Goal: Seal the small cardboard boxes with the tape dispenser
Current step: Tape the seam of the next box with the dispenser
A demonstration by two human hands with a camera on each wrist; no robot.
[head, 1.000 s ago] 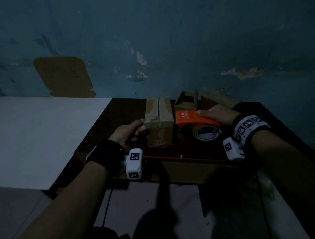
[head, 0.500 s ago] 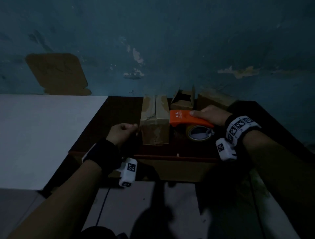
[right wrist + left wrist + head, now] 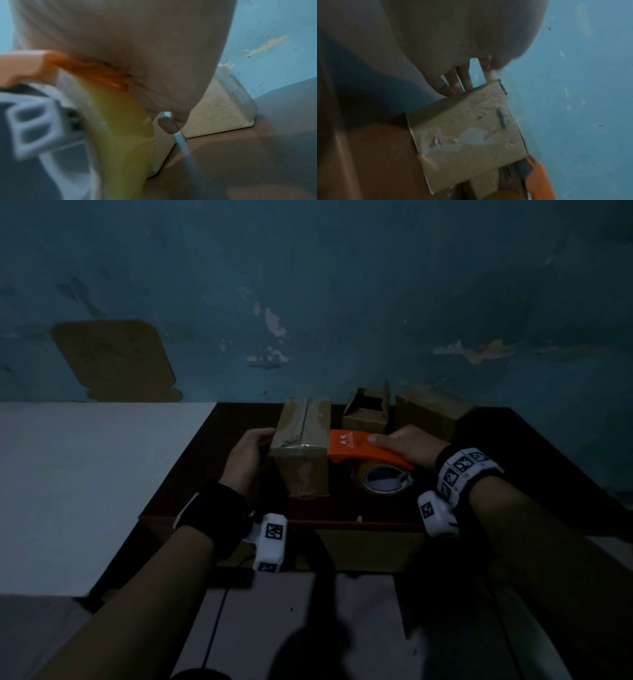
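A small closed cardboard box (image 3: 301,446), its top seam showing old tape, stands on the dark table (image 3: 212,467). My left hand (image 3: 255,448) lies against the box's left side. In the left wrist view its fingers (image 3: 462,82) lie fairly straight along the upper edge of the box (image 3: 467,135). My right hand (image 3: 400,445) grips the orange tape dispenser (image 3: 356,450) from above. The dispenser's front end sits at the box's top right edge. Its yellowish tape roll (image 3: 383,482) hangs below the hand and fills the right wrist view (image 3: 120,121).
An open small box (image 3: 368,412) and another closed box (image 3: 428,412) stand at the back of the table against the blue wall. A white surface (image 3: 85,481) adjoins the table on the left. The table's front edge (image 3: 342,523) is close below the hands.
My left hand drew back slightly from the box with its fingers curled, then moved forward onto the box's left side. The right hand stayed on the dispenser beside the box.
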